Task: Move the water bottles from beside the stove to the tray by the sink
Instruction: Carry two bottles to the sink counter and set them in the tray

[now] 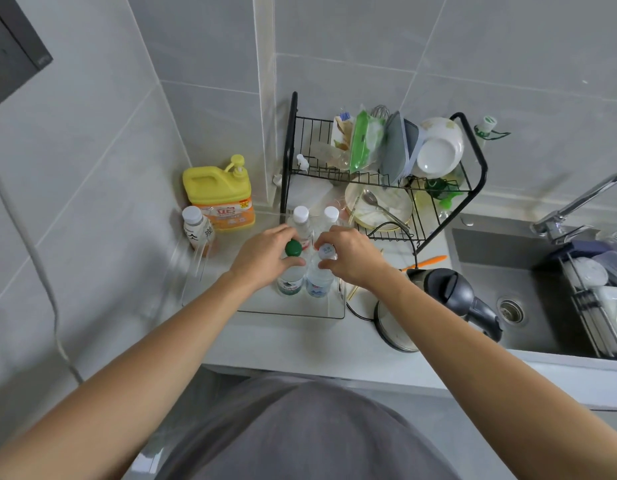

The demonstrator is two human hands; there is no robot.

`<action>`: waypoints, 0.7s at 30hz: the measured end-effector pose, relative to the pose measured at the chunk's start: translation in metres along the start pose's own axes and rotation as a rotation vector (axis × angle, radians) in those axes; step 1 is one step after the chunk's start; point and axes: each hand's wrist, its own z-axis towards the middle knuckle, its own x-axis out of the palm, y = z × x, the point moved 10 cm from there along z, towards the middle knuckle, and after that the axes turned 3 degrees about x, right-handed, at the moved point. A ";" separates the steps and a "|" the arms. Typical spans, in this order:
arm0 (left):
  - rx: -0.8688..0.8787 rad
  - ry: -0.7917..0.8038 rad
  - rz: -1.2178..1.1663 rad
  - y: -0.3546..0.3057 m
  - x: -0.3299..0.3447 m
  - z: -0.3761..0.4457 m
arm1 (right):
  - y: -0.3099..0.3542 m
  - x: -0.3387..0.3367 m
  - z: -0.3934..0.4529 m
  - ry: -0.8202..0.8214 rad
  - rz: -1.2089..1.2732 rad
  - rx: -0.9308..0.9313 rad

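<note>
Head view, centre of the frame: the left hand [265, 252] grips the neck of a green-capped water bottle [291, 271], and the right hand [348, 256] grips the neck of a white-capped water bottle [319, 277]. Both stand upright, side by side, in a clear tray [293, 311] on the surface [300, 344]. Two more white-capped bottles [302, 221] stand just behind them in the tray, left of the sink [508, 271].

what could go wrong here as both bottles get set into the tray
The left hand grips the green-capped bottle and the right hand the white-capped bottle only near their caps, so either could tip on release. Two more bottles stand close behind and might get knocked over. The clear tray sits close to the kettle.
</note>
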 end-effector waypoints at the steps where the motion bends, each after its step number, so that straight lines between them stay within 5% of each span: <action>1: -0.003 0.015 -0.004 0.000 0.000 0.000 | 0.000 0.000 0.000 -0.001 -0.008 0.003; 12: -0.031 0.058 -0.018 0.011 -0.001 -0.005 | 0.025 -0.001 0.012 0.069 -0.212 -0.050; 21: -0.235 0.054 -0.009 0.080 -0.047 -0.015 | 0.094 -0.007 0.051 0.077 -0.244 -0.170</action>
